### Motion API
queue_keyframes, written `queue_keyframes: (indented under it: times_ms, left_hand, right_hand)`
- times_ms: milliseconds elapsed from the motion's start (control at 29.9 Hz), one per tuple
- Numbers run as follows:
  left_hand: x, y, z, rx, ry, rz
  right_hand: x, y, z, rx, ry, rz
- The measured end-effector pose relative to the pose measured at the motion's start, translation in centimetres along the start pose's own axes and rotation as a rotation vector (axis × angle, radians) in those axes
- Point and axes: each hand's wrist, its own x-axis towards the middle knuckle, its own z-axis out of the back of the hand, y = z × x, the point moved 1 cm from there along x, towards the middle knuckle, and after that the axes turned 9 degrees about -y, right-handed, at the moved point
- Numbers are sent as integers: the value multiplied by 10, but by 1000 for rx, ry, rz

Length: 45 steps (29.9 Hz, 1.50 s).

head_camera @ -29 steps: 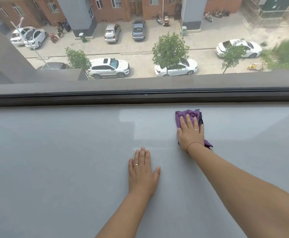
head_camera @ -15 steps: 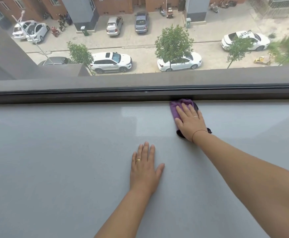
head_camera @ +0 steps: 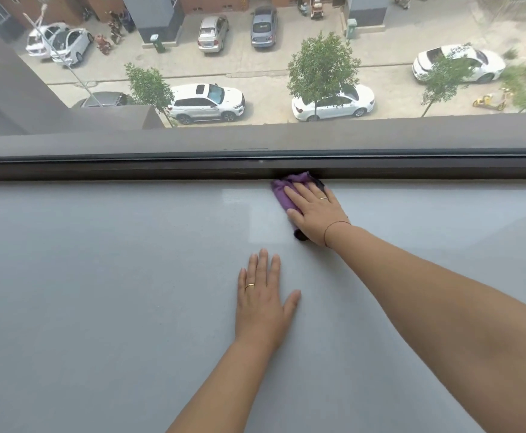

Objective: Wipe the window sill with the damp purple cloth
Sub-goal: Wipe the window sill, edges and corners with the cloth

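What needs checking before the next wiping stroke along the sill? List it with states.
1. Purple cloth under the right hand: ok, palm flat on it.
2. Cloth reaches the window frame: ok, its far edge touches.
3. Left hand braced on the sill: ok, flat, clear of the cloth.
4. Sill beside the cloth free of objects: ok.
5. Cloth damp: cannot tell.

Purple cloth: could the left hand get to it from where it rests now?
Probably yes. The left hand lies flat on the bare sill, with nothing between it and the purple cloth. The right hand covers most of it, though.
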Motion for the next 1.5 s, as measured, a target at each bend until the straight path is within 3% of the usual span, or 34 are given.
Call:
queue_keyframes:
  times_ms: [234,401,468,568,635,835,969,1035,1136,1269,1369,1503]
  left_hand:
    - [4,-15,2,35,19,66]
    - [0,-50,-2,4,47,-55]
    - [-4,-66,-7,-5,70,-84]
    - [-7,-80,-14,6,93,-65]
    - [-6,-83,-16,18,102,-41]
    - [-4,-83,-13,18,139,-11]
    - [-6,-94,-13,26,148,40]
    - [-7,-104,-12,14,117,73]
    - [-13,-118,-13,0,67,89]
    - [-30,-119,-18,35,128,72]
    - [-32,-114,-18,40,158,53]
    - [-32,-113,-16,35,188,50]
  right_hand:
    - [-60,-115,24,-86,-114,-322]
    - [-55,-97,24,-26,-150,-605]
    - [-51,-67,18,-18,-112,-472]
    - [-62,-43,8,-26,4,-90]
    - [-72,-62,11,-37,27,-11]
    - [-112,-168,38,-70,-38,-316]
    - [-116,-169,42,-17,-51,-569]
    - [-113,-134,32,-5,-48,-518]
    - [-124,-78,11,7,-6,-184]
    - [-140,-89,10,-16,38,-4]
    - [-150,-134,21,-37,2,-122]
    - [-172,-172,33,-19,-51,-487]
